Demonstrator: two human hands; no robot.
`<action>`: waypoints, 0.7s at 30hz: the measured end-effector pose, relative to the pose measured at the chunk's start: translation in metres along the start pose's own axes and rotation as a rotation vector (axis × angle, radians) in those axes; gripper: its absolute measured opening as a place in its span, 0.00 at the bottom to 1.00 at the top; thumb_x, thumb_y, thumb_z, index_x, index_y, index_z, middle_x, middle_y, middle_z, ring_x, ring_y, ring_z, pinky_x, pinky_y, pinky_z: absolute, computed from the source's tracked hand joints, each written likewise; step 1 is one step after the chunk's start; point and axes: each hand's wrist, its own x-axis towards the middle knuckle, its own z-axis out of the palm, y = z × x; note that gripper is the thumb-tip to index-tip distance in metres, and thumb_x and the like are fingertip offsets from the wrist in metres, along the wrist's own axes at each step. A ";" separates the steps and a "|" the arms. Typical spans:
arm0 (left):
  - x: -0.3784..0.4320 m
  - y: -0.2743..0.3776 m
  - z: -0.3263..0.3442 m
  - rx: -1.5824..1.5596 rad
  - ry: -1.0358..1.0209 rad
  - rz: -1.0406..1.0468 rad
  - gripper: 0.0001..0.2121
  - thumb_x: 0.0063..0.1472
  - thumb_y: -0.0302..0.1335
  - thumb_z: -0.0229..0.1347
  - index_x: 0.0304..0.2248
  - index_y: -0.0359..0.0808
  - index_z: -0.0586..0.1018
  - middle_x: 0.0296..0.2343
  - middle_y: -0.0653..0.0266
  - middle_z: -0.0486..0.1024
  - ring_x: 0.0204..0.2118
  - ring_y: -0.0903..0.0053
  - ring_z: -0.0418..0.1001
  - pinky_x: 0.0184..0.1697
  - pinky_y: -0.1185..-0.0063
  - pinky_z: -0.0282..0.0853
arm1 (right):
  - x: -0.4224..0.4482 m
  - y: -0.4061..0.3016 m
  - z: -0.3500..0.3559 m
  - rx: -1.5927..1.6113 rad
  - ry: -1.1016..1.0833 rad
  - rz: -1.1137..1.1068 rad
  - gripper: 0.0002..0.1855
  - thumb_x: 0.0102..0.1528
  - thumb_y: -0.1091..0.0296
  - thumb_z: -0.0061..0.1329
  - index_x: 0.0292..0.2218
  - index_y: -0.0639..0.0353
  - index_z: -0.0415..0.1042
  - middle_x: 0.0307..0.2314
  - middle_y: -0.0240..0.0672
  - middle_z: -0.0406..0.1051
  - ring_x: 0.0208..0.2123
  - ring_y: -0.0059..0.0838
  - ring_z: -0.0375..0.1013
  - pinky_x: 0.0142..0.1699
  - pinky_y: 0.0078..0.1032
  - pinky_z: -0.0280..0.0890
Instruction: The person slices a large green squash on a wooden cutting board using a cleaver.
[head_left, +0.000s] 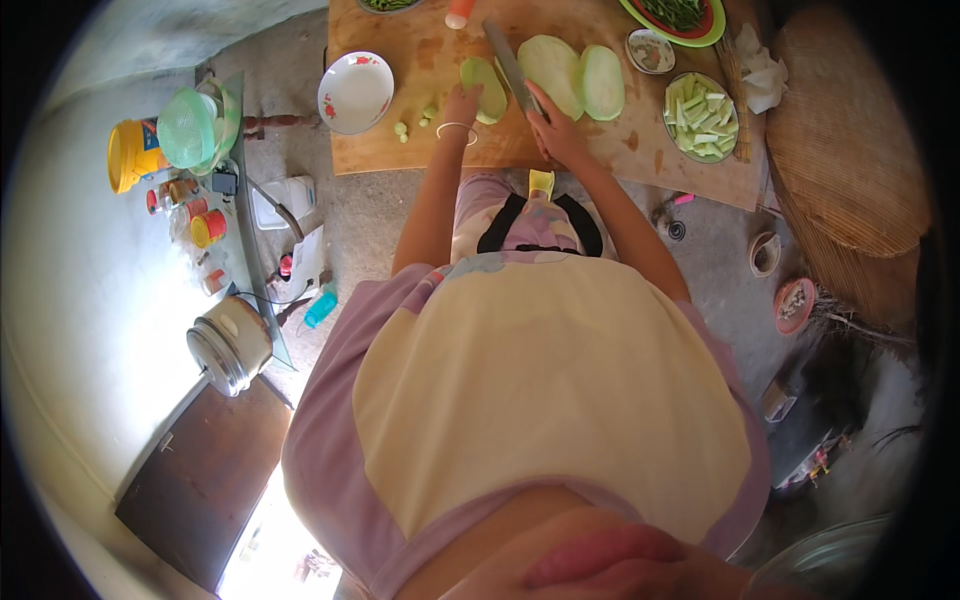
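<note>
My left hand (463, 105), with a pale bangle at its wrist, holds the left edge of a green gourd piece (491, 94) on the wooden table (420, 154). A kitchen knife (507, 64) is in my right hand (556, 131), its blade pointing away from me and to the left. The blade lies between that piece and a larger pale gourd piece (547, 67); I cannot tell whether it touches either one. Another cut gourd piece (604, 82) lies against the larger one on the right. Small green scraps (401, 131) sit left of my left hand.
A white floral bowl (356, 91) stands at left. To the right are a bowl of cut gourd sticks (701, 116), a small dish (650, 52) and a green-rimmed bowl (716, 34) with green vegetables. Large round woven lids (847, 135) lean beyond the table's right end.
</note>
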 end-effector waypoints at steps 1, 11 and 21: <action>-0.004 -0.007 0.003 -0.124 0.045 -0.104 0.26 0.49 0.36 0.58 0.44 0.26 0.70 0.35 0.47 0.73 0.38 0.63 0.73 0.40 0.71 0.68 | -0.003 -0.011 -0.001 0.050 -0.007 -0.004 0.28 0.60 0.67 0.35 0.60 0.42 0.47 0.13 0.27 0.58 0.10 0.15 0.56 0.16 0.16 0.56; -0.021 0.091 0.005 -0.469 -0.021 -0.238 0.28 0.48 0.39 0.62 0.43 0.26 0.71 0.31 0.55 0.75 0.28 0.69 0.75 0.29 0.79 0.70 | -0.084 -0.064 -0.083 0.350 0.296 0.026 0.29 0.59 0.72 0.35 0.60 0.45 0.47 0.15 0.27 0.59 0.11 0.13 0.55 0.15 0.14 0.53; -0.011 0.129 0.037 0.464 0.206 0.095 0.30 0.52 0.48 0.53 0.45 0.30 0.68 0.38 0.47 0.68 0.41 0.56 0.69 0.43 0.67 0.67 | -0.125 -0.034 -0.081 0.285 0.432 0.090 0.29 0.59 0.72 0.36 0.60 0.50 0.47 0.15 0.27 0.59 0.11 0.14 0.55 0.16 0.15 0.54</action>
